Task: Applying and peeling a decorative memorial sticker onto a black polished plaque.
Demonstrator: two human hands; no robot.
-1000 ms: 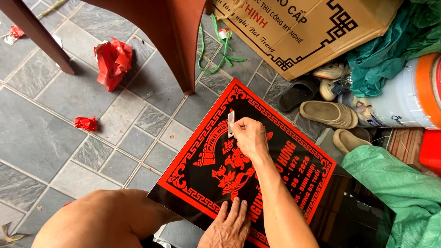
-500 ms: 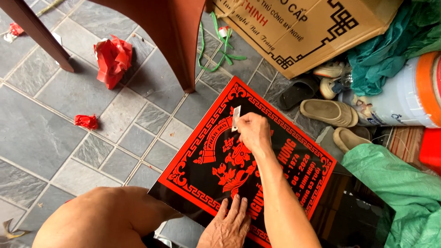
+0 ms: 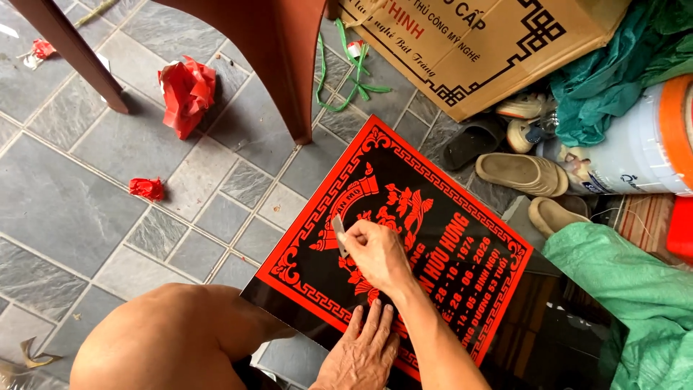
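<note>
Head cam: left hand [image 3: 361, 354] lies flat on the near edge of the black-and-red stencilled plaque [image 3: 433, 245], steadying it on the floor; right hand [image 3: 379, 253] pinches a small grey blade [image 3: 339, 235] against the red film.

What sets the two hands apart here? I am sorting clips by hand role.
The right hand is curled, pinching a small blade against the black and red plaque; the left hand lies flat, fingers spread, holding nothing. The right hand sits mid-plaque, the left hand at its near edge. Both are bare and touch the plaque.
</note>
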